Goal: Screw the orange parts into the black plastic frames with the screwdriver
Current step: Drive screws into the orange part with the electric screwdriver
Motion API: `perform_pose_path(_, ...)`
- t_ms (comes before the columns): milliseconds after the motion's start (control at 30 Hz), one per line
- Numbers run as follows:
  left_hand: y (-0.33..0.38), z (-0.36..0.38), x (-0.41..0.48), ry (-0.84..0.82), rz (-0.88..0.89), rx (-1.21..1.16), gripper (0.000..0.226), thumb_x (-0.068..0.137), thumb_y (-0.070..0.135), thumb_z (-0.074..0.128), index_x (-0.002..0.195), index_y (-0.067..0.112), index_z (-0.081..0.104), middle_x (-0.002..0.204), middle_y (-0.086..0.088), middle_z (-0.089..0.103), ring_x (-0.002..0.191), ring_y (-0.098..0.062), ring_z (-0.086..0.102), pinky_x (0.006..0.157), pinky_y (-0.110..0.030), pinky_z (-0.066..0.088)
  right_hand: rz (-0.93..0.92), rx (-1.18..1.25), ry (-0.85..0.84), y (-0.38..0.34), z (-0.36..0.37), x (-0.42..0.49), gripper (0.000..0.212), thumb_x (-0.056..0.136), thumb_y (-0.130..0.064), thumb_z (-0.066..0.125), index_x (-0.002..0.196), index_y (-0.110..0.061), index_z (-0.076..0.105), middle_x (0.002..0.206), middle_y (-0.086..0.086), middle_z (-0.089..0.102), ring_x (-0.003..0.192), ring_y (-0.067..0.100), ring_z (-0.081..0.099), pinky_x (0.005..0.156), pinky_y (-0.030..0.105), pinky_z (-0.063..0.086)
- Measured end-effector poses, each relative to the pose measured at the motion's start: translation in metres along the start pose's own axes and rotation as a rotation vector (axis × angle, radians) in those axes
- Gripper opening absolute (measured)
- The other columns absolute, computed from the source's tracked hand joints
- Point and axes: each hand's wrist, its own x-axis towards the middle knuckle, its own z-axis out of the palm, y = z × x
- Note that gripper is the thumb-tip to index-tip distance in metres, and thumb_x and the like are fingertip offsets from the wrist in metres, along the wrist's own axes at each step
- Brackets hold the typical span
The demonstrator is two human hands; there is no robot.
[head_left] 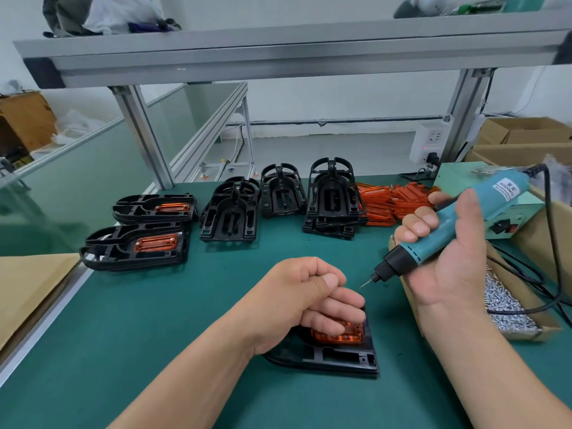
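Left hand (309, 300) is pressing curled fingers on the orange part (339, 336) in the black frame (340, 359), right hand (448, 267) is gripping the screwdriver (413, 254).

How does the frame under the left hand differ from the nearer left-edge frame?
The front frame lies alone with the left hand resting on it, fingers hiding part of its orange part; the left-edge frame is untouched, its orange insert fully visible. Both are black.

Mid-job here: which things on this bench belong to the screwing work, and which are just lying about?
In the job: electric screwdriver, black frame with its orange part, box of screws, orange parts pile, empty frame stacks, finished frames.
Lying about: power strip, cardboard boxes, plastic bags overhead.
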Motion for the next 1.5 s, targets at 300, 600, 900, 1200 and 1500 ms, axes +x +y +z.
perform_pose_path(300, -0.002, -0.001, 0.003, 0.090, 0.031, 0.007, 0.010, 0.100, 0.005, 0.068, 0.106, 0.002, 0.075, 0.092, -0.011, 0.073, 0.074, -0.017, 0.070, 0.056, -0.023, 0.058, -0.015, 0.053, -0.061, -0.003, 0.011, -0.007, 0.042, 0.108, -0.059, 0.044, 0.098, -0.021, 0.059, 0.073, -0.007, 0.041, 0.063, 0.007, 0.042, 0.062, 0.021, 0.044)
perform_pose_path(600, 0.001, 0.006, 0.000, 0.059, -0.004, -0.124, 0.015, 0.095, -0.002, 0.070, 0.111, -0.004, 0.068, 0.100, -0.021, 0.076, 0.087, -0.026, 0.078, 0.064, -0.026, 0.063, -0.011, 0.044, -0.106, -0.001, 0.013, -0.009, 0.043, 0.108, -0.059, 0.040, 0.099, -0.022, 0.060, 0.072, -0.007, 0.045, 0.063, 0.008, 0.046, 0.063, 0.021, 0.045)
perform_pose_path(900, -0.001, 0.006, 0.001, 0.073, -0.009, -0.136, 0.013, 0.095, -0.003, 0.071, 0.108, -0.001, 0.070, 0.101, -0.022, 0.077, 0.089, -0.028, 0.079, 0.066, -0.026, 0.064, -0.021, 0.023, -0.130, -0.001, 0.016, -0.013, 0.039, 0.094, -0.060, 0.055, 0.100, -0.022, 0.059, 0.072, -0.007, 0.045, 0.063, 0.008, 0.046, 0.063, 0.021, 0.045)
perform_pose_path(1200, -0.005, 0.006, 0.003, 0.125, 0.035, -0.074, 0.012, 0.094, -0.001, 0.074, 0.105, 0.002, 0.072, 0.102, -0.021, 0.078, 0.094, -0.031, 0.079, 0.069, -0.026, 0.064, -0.054, -0.020, -0.149, 0.001, 0.015, -0.013, 0.039, 0.093, -0.060, 0.056, 0.102, -0.022, 0.059, 0.073, -0.006, 0.046, 0.064, 0.010, 0.048, 0.065, 0.024, 0.046)
perform_pose_path(1500, -0.009, 0.007, 0.004, 0.214, 0.192, 0.196, 0.017, 0.093, 0.008, 0.074, 0.102, 0.022, 0.073, 0.096, -0.009, 0.080, 0.090, -0.025, 0.080, 0.064, -0.025, 0.059, -0.043, -0.003, -0.078, 0.009, 0.013, -0.012, 0.040, 0.090, -0.058, 0.061, 0.102, -0.020, 0.059, 0.076, -0.004, 0.046, 0.065, 0.011, 0.048, 0.066, 0.024, 0.047)
